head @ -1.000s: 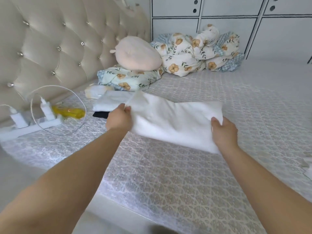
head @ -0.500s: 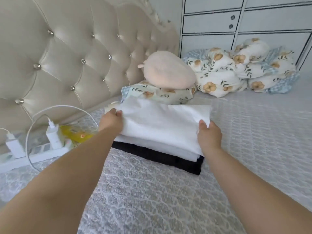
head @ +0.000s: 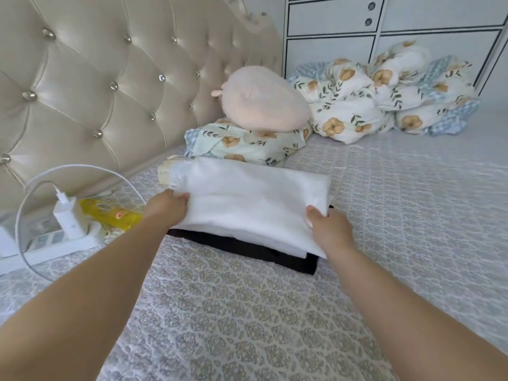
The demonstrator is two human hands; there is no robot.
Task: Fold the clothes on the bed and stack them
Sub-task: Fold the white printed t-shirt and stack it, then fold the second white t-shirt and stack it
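A folded white garment point(head: 247, 196) lies on top of a small stack in the middle of the bed. Under it another white folded piece point(head: 291, 250) shows at the near edge, and a folded black garment point(head: 264, 255) sits at the bottom. My left hand point(head: 167, 209) grips the white garment's left edge, thumb on top. At the right near corner my right hand point(head: 328, 229) holds the same garment, with its fingers tucked beneath. Both forearms reach in from the bottom of the view.
Behind the stack lie a floral pillow point(head: 247, 145), a pink plush cushion point(head: 264, 100) and a bundled floral quilt point(head: 384, 97). A power strip with chargers point(head: 66, 224), a looping cable and a yellow packet point(head: 115, 215) sit at the left by the tufted headboard point(head: 96, 78). The patterned bedspread point(head: 247, 312) stretches towards me.
Both hands carried the white garment left and forward across the bed, over the black and white pile, and it now rests on that stack.
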